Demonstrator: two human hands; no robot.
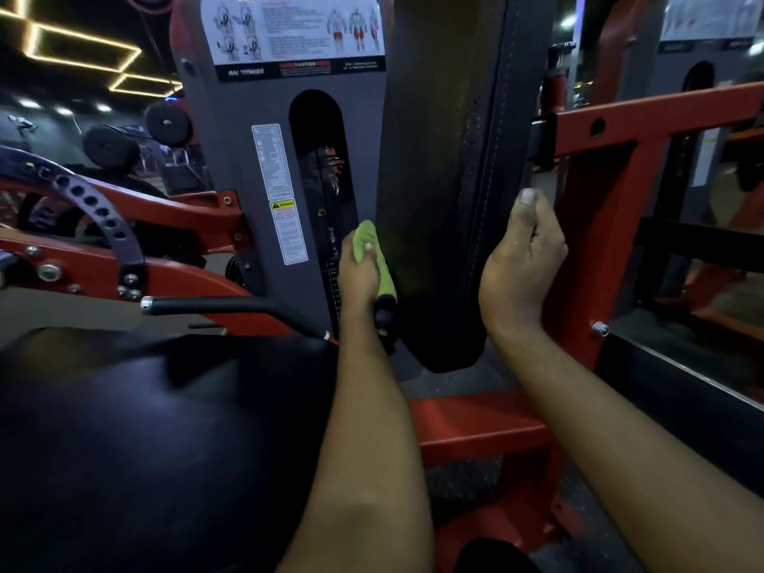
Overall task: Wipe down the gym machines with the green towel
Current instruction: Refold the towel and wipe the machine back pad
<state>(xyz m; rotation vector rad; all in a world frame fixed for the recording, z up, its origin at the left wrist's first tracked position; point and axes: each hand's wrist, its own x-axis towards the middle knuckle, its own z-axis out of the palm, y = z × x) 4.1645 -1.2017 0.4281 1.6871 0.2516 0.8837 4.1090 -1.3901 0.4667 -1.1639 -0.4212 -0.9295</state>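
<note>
Pressing against the left edge of the upright black pad (438,179), the green towel (368,241) is gripped in the left hand (359,279), whose fingers (369,252) are curled round the bunched cloth. A strip of the towel is seen hanging below the hand, along the pad's edge. The right edge of the pad is grasped by the right hand (519,266): the fingers are wrapped round the stitched border and the thumb is held upright against it. Just left of the pad a grey panel (256,167) is seen, on which a picture chart (289,31) is stuck at the top and a narrow warning label (288,231) lower down, beside a dark arched slot. A red frame (599,208) is set to the right of the pad, and a red base beam (475,428) is seen between the two forearms. A black handle (215,304) is stretched out to the left, above a black seat (144,428). Further left, a curved plate (95,208) drilled with holes is bolted to a red arm.
</note>
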